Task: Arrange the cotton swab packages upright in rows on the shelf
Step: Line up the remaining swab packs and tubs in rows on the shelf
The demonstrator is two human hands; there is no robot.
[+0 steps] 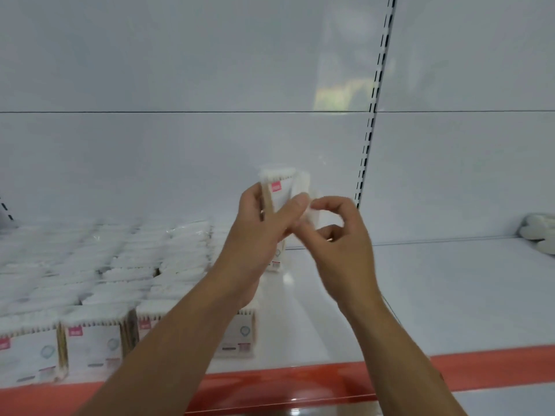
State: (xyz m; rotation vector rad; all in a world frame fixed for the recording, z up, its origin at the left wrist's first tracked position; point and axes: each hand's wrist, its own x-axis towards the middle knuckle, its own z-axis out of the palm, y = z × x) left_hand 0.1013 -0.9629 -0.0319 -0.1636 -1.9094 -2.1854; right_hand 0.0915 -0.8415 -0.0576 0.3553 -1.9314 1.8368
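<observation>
My left hand (264, 232) grips a cotton swab package (277, 189) upright above the white shelf (420, 295), thumb across its front label. A second white package (307, 187) sits just behind and to the right of it; my right hand (339, 232) pinches its edge with curled fingers. Both packages are blurred, so how they overlap is unclear. Rows of upright swab packages (99, 265) fill the left half of the shelf, with white cotton tips on top and pink-tagged labels on the front ones. One more package (240, 331) stands at the front, partly behind my left forearm.
The shelf has a red front strip (300, 382) and a white back panel with a slotted upright (371, 121). A pale bundle (540, 232) lies at the far right of the neighbouring shelf section.
</observation>
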